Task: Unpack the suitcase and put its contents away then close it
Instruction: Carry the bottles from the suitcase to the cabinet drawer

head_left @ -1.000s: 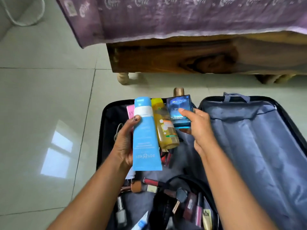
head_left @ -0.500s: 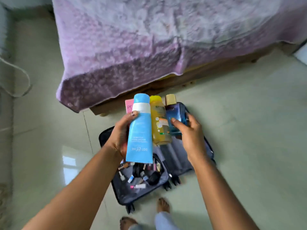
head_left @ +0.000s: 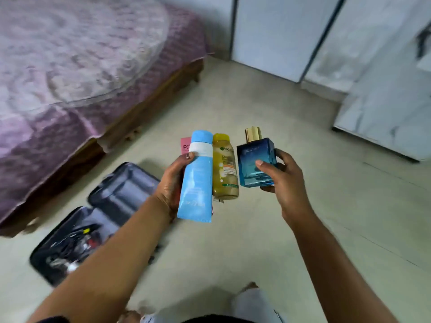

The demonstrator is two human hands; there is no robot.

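Centrally, mid-frame: left hand [head_left: 171, 183] has its fingers [head_left: 189, 157] curled round a bundle of toiletries, thumb lying across the white band of a light blue tube [head_left: 197, 180] held cap-up. Beside the tube on its right, in the same grip, a yellow bottle [head_left: 225, 169] with amber contents; behind the tube's upper left, the corner of a pink pack [head_left: 185, 146] shows. Right hand [head_left: 283, 180], just right of centre, grips a square blue perfume bottle [head_left: 255, 163] with a gold cap, thumb on its front face, the other fingers wrapped behind it; bottle upright, close to the yellow bottle but apart from it. Both forearms reach up from the lower edge. Below the left forearm, lower left of frame, the suitcase [head_left: 121, 194] lies open flat on the pale tiled floor [head_left: 268, 241], small items still in its nearer half, too blurred to name. Upper left: a bed [head_left: 149, 106] with a wooden frame and a purple patterned cover [head_left: 70, 54]. Upper right: pale cabinet doors [head_left: 268, 31]. Bottom centre: a foot and light trouser leg.
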